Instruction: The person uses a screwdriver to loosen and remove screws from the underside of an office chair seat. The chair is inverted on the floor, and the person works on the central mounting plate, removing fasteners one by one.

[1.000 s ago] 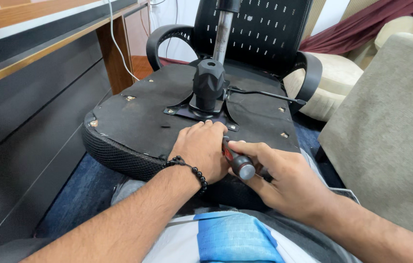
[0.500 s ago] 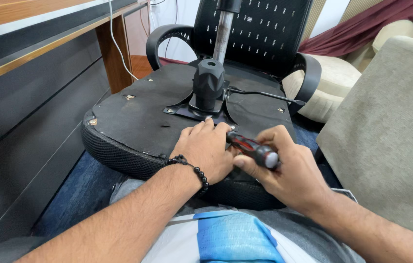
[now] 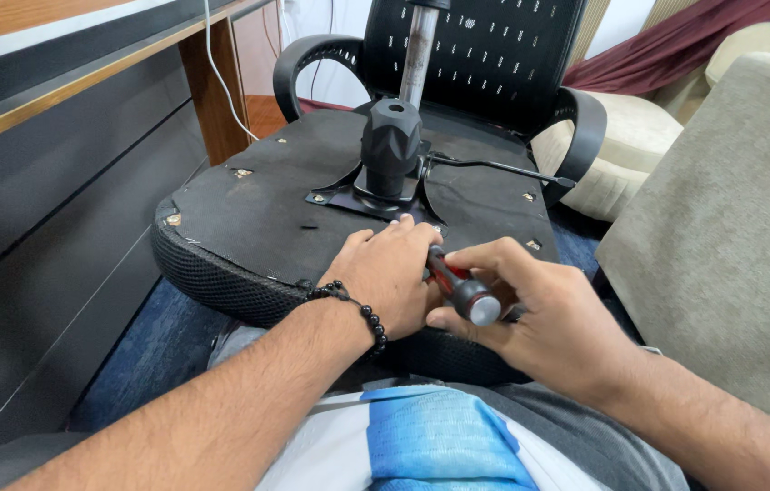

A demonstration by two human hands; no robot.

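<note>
1. The right hand (image 3: 544, 318) has its fingers (image 3: 494, 264) closed around a red-and-black screwdriver (image 3: 458, 286), angled down toward the seat underside (image 3: 258, 205).
2. The left hand (image 3: 385, 273) lies curled over the hidden tip, apparently steadying it; its grip is unclear.
3. The overturned office chair rests across the person's lap, its mounting plate (image 3: 358, 198) just beyond.

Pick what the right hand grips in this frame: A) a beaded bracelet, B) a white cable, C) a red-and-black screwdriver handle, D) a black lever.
C: the right hand is closed around the screwdriver handle, with the left hand resting beside its shaft on the chair seat underside.
</note>
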